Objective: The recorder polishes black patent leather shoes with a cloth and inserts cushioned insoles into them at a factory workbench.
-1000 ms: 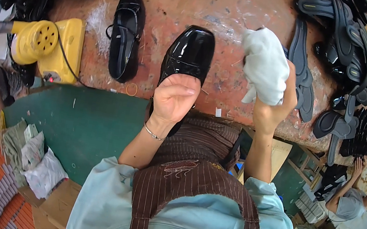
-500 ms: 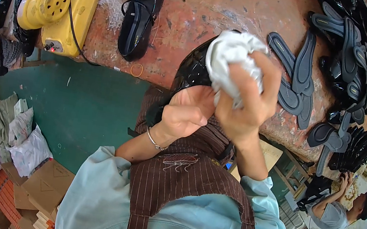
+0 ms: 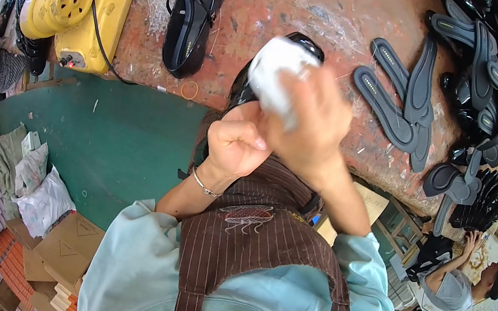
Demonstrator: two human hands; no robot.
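Observation:
My right hand (image 3: 315,124), blurred by motion, grips a bunched white cloth (image 3: 275,67). The cloth lies against a glossy black shoe (image 3: 307,43), hiding much of its upper. From below, my left hand (image 3: 234,145) holds the shoe, its fingers curled in; where they grip is partly covered by my right hand. To the left on the workbench (image 3: 268,0) stands a second black shoe (image 3: 191,17) with a thin strap and a dark insole inside. Several loose grey insoles (image 3: 386,113) lie to the right of my hands, some overlapping.
A yellow machine (image 3: 95,31) with a round vented head and a cable stands at the bench's left. Stacked insoles and black shoe parts (image 3: 485,83) crowd the right end. Cardboard boxes (image 3: 67,247) and white bags (image 3: 43,203) sit lower left. Another person (image 3: 454,285) sits at right.
My right hand and the cloth have moved left and slightly down over the shoe, uncovering its far end. My left hand has shifted a little left with the shoe.

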